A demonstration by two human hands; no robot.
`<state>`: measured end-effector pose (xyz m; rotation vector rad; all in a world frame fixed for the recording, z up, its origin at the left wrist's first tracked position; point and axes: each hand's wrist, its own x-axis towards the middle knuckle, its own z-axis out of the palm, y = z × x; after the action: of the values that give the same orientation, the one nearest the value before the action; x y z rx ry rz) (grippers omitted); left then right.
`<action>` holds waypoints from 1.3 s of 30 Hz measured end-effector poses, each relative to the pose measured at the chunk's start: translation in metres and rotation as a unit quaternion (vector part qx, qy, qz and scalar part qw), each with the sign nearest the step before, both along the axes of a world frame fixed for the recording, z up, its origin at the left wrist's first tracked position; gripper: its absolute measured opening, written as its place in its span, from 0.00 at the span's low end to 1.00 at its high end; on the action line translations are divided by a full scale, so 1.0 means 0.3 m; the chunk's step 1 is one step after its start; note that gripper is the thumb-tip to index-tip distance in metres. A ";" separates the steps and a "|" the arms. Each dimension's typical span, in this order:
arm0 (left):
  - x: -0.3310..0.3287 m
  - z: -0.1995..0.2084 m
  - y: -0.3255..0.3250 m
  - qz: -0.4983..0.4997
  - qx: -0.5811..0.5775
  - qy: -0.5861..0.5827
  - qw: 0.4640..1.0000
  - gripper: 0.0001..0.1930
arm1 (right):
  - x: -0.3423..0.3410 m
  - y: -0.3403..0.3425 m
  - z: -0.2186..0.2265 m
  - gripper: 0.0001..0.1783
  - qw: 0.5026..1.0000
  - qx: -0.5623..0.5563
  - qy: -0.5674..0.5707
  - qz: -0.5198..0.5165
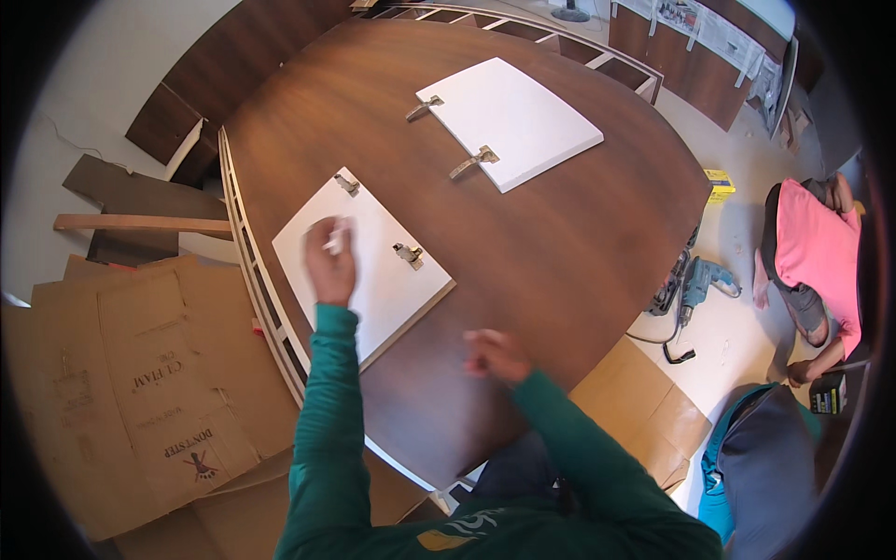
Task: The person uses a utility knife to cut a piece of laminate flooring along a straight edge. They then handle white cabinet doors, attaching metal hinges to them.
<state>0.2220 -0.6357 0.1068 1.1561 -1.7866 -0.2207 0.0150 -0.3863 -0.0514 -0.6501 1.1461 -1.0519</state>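
Note:
My left hand [329, 271] is raised over a white cabinet door panel [373, 303], its fingers closed on a small white thing [337, 233]; blur hides what kind it is. Two metal hinges, one upper [346, 182] and one lower [408, 254], sit along that panel's right edge. Past the panel's near corner, my right hand [497, 356] hovers above the brown wooden board [560, 271] with curled fingers. It is blurred, and anything within it is too small to make out. Farther off lies a second white panel [513, 117], with two hinges [476, 161] sticking out from its left edge.
Flattened cardboard [140, 373] leans at the left, below a wooden strip [140, 223]. On the floor at right are a blue power drill [702, 285] and a yellow box [720, 186]. Two people are there, one in a pink top [821, 243], another bending [765, 467].

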 end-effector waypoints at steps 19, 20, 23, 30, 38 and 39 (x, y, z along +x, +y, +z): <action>-0.934 -0.400 -0.495 0.063 0.155 -0.366 0.916 0.38 | -0.663 0.661 -0.749 0.90 0.674 0.626 0.365 -0.141; -0.984 -0.390 -0.494 0.000 0.244 -0.356 0.902 0.40 | -0.701 0.664 -0.754 0.90 0.671 0.638 0.352 -0.136; -0.996 -0.475 -0.476 0.061 0.189 -0.409 0.891 0.43 | -0.713 0.748 -0.806 0.89 0.651 0.661 0.353 -0.118; -1.044 -0.316 -0.514 -0.029 0.239 -0.474 0.847 0.46 | -0.649 0.743 -1.004 0.91 0.607 0.691 0.368 -0.132; -1.115 -0.210 -0.144 0.036 0.199 -0.479 0.854 0.43 | -0.724 0.694 -0.850 0.92 0.647 0.686 0.321 -0.090; -1.106 -0.200 -0.099 0.044 0.205 -0.477 0.854 0.42 | -0.717 0.706 -0.850 0.92 0.648 0.681 0.330 -0.090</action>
<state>-0.1097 -0.6655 0.0469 1.8568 -2.6130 0.0634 -0.2000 -0.1745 -0.3065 0.3964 2.2363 0.1988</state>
